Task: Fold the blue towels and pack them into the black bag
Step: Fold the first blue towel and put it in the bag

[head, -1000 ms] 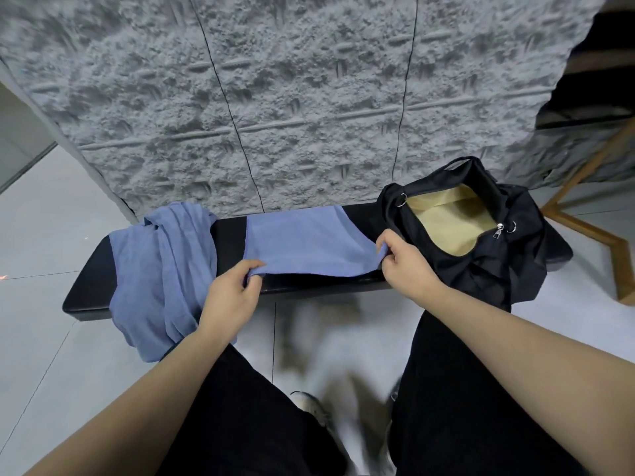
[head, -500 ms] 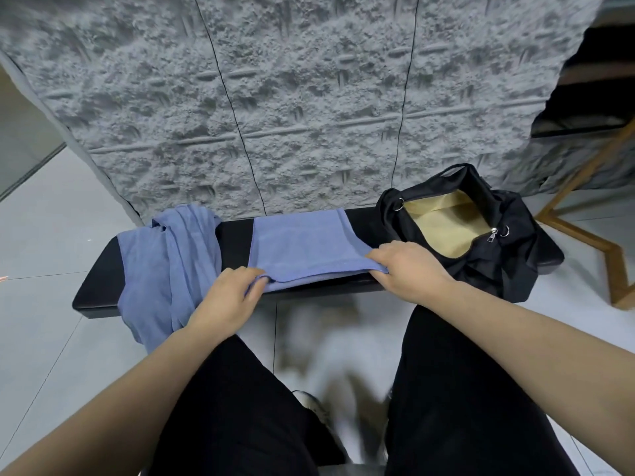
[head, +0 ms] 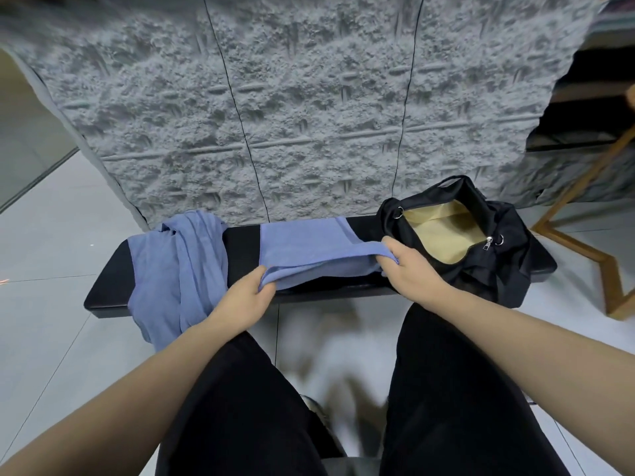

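Note:
A blue towel (head: 305, 247) lies partly folded across the middle of a black bench (head: 240, 237). My left hand (head: 245, 297) grips its near left corner, and my right hand (head: 407, 266) grips its near right corner; the near edge is lifted a little off the bench. A second blue towel (head: 178, 269) lies crumpled at the bench's left end and hangs over the front edge. The black bag (head: 481, 262) sits on the bench's right end, unzipped, with its tan lining showing and nothing visible inside.
A rough grey stone-textured wall (head: 309, 115) rises directly behind the bench. A wooden frame (head: 591, 214) stands on the tiled floor at the right. My legs in black trousers (head: 446, 389) fill the foreground.
Both hands kept hold of the towel's near corners and raised the near edge slightly. The view shifted a little.

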A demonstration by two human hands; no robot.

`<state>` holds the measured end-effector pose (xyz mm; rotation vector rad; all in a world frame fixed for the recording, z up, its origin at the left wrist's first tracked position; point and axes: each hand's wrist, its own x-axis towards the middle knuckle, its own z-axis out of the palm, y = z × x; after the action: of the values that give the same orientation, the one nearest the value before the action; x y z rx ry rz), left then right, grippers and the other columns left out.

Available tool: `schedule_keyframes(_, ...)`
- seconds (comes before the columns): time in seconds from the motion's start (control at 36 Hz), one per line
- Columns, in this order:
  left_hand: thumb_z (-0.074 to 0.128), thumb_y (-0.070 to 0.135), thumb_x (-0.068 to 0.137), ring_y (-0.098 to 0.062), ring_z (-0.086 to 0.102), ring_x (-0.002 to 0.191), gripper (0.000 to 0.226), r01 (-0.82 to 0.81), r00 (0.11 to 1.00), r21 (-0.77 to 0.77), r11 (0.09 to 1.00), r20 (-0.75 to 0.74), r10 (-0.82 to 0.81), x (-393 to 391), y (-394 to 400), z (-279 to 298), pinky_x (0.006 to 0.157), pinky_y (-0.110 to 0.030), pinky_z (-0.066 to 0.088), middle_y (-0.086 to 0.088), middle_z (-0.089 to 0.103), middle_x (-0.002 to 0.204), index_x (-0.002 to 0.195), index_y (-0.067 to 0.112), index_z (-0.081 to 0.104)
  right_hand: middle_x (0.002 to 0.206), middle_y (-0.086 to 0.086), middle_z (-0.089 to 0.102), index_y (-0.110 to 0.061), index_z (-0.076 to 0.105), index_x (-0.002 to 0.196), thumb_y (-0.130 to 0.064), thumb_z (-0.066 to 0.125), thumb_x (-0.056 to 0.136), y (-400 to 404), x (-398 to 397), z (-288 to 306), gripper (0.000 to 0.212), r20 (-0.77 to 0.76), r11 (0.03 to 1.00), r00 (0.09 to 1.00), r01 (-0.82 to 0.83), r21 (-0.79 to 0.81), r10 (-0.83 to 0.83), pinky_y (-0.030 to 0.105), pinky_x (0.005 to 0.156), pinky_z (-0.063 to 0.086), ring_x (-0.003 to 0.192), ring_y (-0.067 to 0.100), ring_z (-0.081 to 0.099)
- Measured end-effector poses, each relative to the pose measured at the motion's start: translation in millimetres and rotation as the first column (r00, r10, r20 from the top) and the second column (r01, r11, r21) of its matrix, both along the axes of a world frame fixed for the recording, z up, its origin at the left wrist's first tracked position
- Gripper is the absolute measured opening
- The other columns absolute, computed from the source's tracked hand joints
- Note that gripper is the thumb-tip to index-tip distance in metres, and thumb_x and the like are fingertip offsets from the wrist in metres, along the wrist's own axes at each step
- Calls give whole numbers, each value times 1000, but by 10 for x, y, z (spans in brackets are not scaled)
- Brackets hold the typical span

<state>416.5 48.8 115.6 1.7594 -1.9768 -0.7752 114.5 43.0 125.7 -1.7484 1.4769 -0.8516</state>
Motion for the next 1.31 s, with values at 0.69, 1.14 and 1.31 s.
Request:
schedule_keyframes(0.69, 46, 31, 101, -12, 42, 66, 19, -30, 992, 37, 999, -118, 34, 19, 79, 142, 63, -28, 35, 3, 48, 76, 94, 13, 47, 71, 3, 38, -21, 27, 87, -34, 62, 85, 85, 187, 208, 38, -293, 990, 946, -124, 64, 137, 34, 56, 30, 57, 18, 35)
schedule_keyframes(1.14, 44, 36, 98, -20, 45, 56, 32, -106, 994, 180, 978, 49, 99, -55, -3, 189, 58, -33, 38, -4, 44, 66, 75, 14, 39, 83, 8, 60, -20, 31, 96, -39, 66, 86, 53, 293, 188, 42, -462, 955, 837, -226, 192, 291, 37, 61, 40, 75, 30, 57)
schedule_keyframes(1.31, 43, 37, 99, -22, 53, 49, 31, -132, 991, 316, 940, 29, 130, -61, -64, 222, 44, -23, 40, -10, 53, 72, 99, 9, 55, 85, 1, 55, -23, 40, 88, -37, 64, 90, -119, 336, 108, 27, -330, 943, 905, -177, 280, 268, 34, 70, 40, 76, 16, 47)
